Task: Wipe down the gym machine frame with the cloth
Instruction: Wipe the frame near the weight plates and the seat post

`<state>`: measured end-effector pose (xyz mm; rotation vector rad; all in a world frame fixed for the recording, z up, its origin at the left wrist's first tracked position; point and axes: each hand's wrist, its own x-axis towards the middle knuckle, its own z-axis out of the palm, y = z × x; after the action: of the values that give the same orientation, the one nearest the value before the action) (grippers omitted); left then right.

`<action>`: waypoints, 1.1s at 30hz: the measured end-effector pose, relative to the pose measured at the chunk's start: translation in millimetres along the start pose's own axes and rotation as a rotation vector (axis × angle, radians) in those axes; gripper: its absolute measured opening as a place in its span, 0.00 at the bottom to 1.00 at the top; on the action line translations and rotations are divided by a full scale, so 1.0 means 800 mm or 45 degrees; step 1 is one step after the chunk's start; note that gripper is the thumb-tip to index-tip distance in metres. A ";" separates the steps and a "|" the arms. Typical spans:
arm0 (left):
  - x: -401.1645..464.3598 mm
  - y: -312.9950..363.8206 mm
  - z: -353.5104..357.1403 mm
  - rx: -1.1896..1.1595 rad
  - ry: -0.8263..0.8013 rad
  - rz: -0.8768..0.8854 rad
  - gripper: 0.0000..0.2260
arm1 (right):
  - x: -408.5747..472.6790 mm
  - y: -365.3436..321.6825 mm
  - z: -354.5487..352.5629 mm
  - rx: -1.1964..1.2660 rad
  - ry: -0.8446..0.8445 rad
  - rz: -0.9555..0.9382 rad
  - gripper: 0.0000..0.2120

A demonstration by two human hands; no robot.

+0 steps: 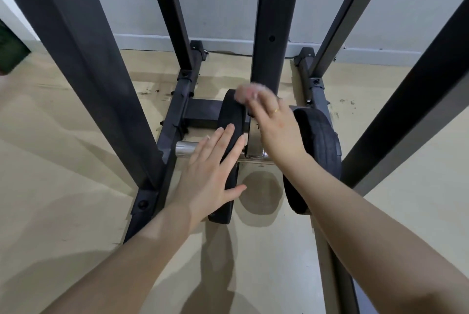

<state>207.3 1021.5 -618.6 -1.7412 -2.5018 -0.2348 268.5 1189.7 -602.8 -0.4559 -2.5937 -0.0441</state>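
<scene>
The left hand point(213, 174) lies flat with straight fingers against the left black weight plate point(229, 120), which stands on edge on a chrome bar point(185, 148). The right hand point(276, 128) reaches farther in, its fingers curled around a pinkish cloth point(250, 92), blurred, bunched at the base of the machine frame's dark centre upright point(274, 21), just above the left plate's far edge. A second black weight plate point(319, 141) stands to the right of that hand. Dark frame posts point(83, 59) rise on both sides from the beige floor point(63, 148).
</scene>
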 end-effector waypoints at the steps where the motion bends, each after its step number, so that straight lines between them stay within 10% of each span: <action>1: -0.001 0.000 0.000 -0.007 0.004 0.009 0.40 | -0.015 0.003 0.007 -0.015 -0.197 -0.006 0.27; 4: -0.002 0.002 -0.002 -0.035 0.039 0.013 0.33 | -0.052 0.011 0.007 0.264 -0.467 0.189 0.20; 9: 0.012 0.054 0.003 -0.381 0.135 -0.046 0.30 | -0.100 0.086 -0.047 0.478 0.233 0.624 0.10; 13: 0.046 0.127 0.030 -1.136 -0.425 -0.340 0.40 | -0.154 0.121 -0.042 1.173 0.103 1.480 0.16; 24: 0.104 0.180 0.087 -1.556 -0.222 -0.607 0.44 | -0.169 0.133 -0.010 1.835 -0.627 1.451 0.31; 33: 0.082 0.145 0.088 -1.420 -0.148 -0.711 0.27 | -0.164 0.116 0.009 2.030 -0.670 1.335 0.45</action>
<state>294.2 1133.9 -668.9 -1.1021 -3.1175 -1.8901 402.9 1237.6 -677.7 -1.0642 -1.5746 2.3845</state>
